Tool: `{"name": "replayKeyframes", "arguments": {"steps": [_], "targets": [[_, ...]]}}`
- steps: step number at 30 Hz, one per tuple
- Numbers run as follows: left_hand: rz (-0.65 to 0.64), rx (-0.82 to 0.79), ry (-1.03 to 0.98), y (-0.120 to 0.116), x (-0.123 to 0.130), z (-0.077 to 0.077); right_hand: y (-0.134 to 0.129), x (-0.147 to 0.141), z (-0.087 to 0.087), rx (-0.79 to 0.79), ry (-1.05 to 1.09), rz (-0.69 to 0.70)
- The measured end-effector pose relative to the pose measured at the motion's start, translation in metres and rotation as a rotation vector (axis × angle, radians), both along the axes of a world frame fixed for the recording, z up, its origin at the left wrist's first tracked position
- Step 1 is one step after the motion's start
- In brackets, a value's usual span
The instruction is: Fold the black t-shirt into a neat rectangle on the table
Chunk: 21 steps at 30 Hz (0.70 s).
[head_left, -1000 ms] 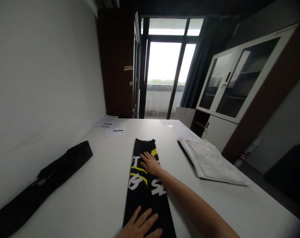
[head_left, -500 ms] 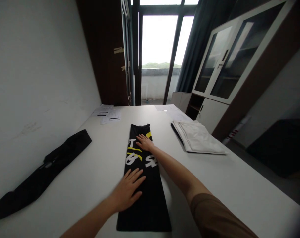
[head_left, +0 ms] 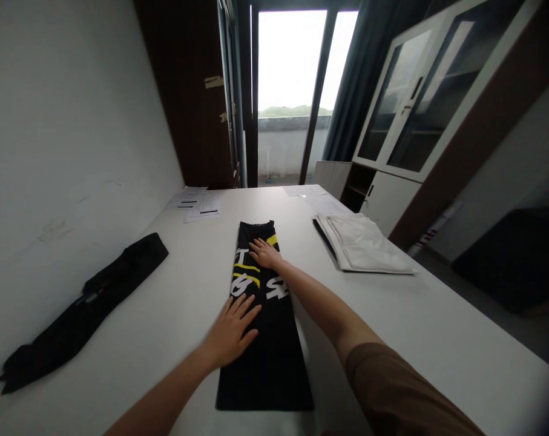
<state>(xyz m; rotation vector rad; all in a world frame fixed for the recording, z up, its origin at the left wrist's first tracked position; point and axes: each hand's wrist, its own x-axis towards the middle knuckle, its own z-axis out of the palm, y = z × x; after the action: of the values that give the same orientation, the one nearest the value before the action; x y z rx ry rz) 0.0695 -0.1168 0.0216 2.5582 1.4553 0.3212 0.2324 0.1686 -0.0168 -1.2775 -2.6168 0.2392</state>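
Note:
A black garment [head_left: 267, 357] with white and yellow lettering lies folded into a long narrow strip on the white table [head_left: 178, 303], running away from me. My left hand [head_left: 235, 330] rests flat on its left middle part, fingers spread. Farther along, my right hand [head_left: 265, 253] presses flat on the strip's far part, over the lettering. Neither hand grips anything.
A long black bag [head_left: 83, 303] lies at the table's left side by the wall. A folded white cloth on a dark sheet [head_left: 362, 245] sits at the right. Papers [head_left: 197, 203] lie at the far left corner. Cabinets and a glass door stand beyond.
My view has tilted down and back, showing the whole strip. My left hand slid forward from the strip's near end to its middle. My right hand stays on the far part.

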Motion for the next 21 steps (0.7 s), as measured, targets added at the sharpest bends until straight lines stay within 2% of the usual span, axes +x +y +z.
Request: {"name": "replayKeyframes", "arguments": {"steps": [5,9,11,14,17,21], "targets": [[0.114,0.020,-0.023,0.009,-0.018,-0.004,-0.002,-0.002,0.008,-0.011,0.015,-0.005],[0.065,0.002,-0.068,0.005,-0.044,0.000,-0.022,0.006,0.019,0.007,0.114,-0.009],[0.019,-0.030,-0.084,-0.001,-0.056,0.006,-0.041,0.022,0.022,0.031,0.182,0.022],[-0.022,-0.091,-0.118,-0.007,-0.068,0.015,-0.080,0.061,0.022,0.039,0.244,0.105],[-0.068,-0.158,-0.118,-0.010,-0.071,0.022,-0.123,0.108,0.023,0.024,0.272,0.159],[-0.161,-0.199,-0.091,-0.014,-0.070,0.025,-0.183,0.157,0.033,-0.026,0.271,0.326]]}}
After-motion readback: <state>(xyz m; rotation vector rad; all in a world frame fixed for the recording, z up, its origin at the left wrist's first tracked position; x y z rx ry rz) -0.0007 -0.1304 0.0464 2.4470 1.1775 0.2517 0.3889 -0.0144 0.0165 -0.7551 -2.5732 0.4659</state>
